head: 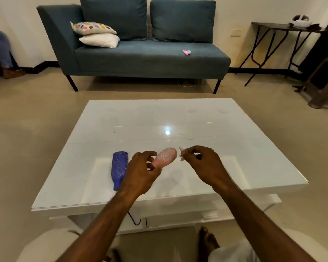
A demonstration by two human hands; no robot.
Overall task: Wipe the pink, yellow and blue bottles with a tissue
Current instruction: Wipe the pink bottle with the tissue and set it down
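Table (178, 118): white, glossy, low. Its far half is bare and open; the near edge runs under both forearms, the right edge lies well clear of the right hand, the left edge well clear of the blue bottle.

Blue bottle (119, 168): lying flat on the table, neck toward the near edge, just left of the left hand's knuckles, partly covered by that wrist.

Pink bottle (166, 156): held off the table, tilted, its base pointing up and away; its narrow end sits among the left fingers.

Left hand (140, 171): raised above the near part of the table, palm turned inward, fingers curled and closed round the pink bottle's lower end.

Right hand (201, 163): raised at the same height, just right of the pink bottle's base, fingertips pinched together on a small piece of white tissue (181, 149), which sticks out beyond the fingertips and nearly meets the bottle; contact cannot be told.

Sofa (140, 59): teal, beyond the table, open floor between.
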